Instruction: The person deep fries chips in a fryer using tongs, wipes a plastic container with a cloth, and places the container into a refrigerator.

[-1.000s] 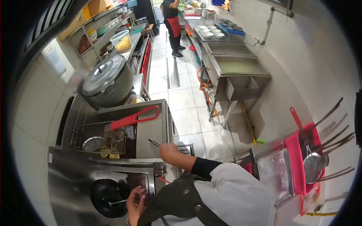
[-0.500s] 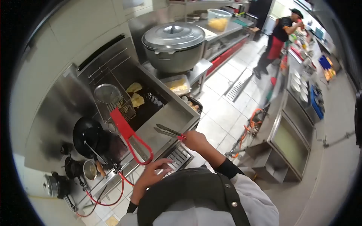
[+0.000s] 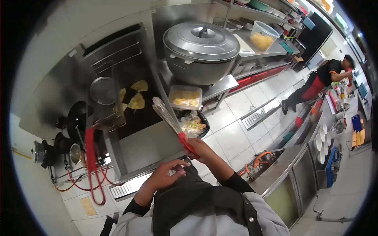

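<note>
My right hand (image 3: 200, 150) is wrapped round the red handle of metal tongs (image 3: 168, 117), whose tips point up and left beside the fryer's right edge. My left hand (image 3: 167, 173) is in front of my apron with its fingers apart and nothing in them. The fryer (image 3: 145, 147) holds dark oil with several yellow pieces (image 3: 136, 101) floating in it. A wire basket (image 3: 112, 114) and a round strainer (image 3: 103, 91) are at its left side. The basket's red handle (image 3: 90, 151) sticks out over the front edge.
A large lidded pot (image 3: 201, 49) stands behind the fryer's right side. A tray of yellow food (image 3: 185, 97) and a bin of scraps (image 3: 193, 125) are below it. Black pans (image 3: 78, 120) are at left. A co-worker (image 3: 323, 82) leans over the right counter.
The view has swung right. The tongs have risen from low over the fryer's front to its right edge. My left hand has left the pan area and is now before the apron.
</note>
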Tool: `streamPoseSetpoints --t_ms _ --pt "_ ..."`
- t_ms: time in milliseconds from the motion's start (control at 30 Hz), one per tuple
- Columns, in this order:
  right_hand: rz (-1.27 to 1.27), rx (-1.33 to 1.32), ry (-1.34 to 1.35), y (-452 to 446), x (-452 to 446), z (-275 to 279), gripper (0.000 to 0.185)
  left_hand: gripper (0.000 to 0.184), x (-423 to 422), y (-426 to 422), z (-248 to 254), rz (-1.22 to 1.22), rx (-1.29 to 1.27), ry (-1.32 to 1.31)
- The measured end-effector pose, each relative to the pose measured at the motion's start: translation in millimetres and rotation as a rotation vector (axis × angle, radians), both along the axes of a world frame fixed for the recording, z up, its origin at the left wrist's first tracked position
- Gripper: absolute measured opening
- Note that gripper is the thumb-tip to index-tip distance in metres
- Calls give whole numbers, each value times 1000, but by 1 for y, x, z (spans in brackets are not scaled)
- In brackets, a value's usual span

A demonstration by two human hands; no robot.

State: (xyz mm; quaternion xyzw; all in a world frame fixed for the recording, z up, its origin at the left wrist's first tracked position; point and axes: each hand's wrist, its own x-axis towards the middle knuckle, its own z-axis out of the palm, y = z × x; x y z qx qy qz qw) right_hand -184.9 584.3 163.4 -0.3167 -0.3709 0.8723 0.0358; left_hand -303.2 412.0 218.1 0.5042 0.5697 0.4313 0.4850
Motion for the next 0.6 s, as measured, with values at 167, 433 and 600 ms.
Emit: streamPoseSetpoints --t_ms 167,433,600 --pt "-113 -56 -65 100 33 1 39 24 2 114 -12 94 15 -109" --pt "-339 71 -456 255 135 -71 37 11 10 289 -99 268 -17 -299" --pt "-455 9 -596 362 174 -166 39 8 3 433 -249 599 -217 -242"
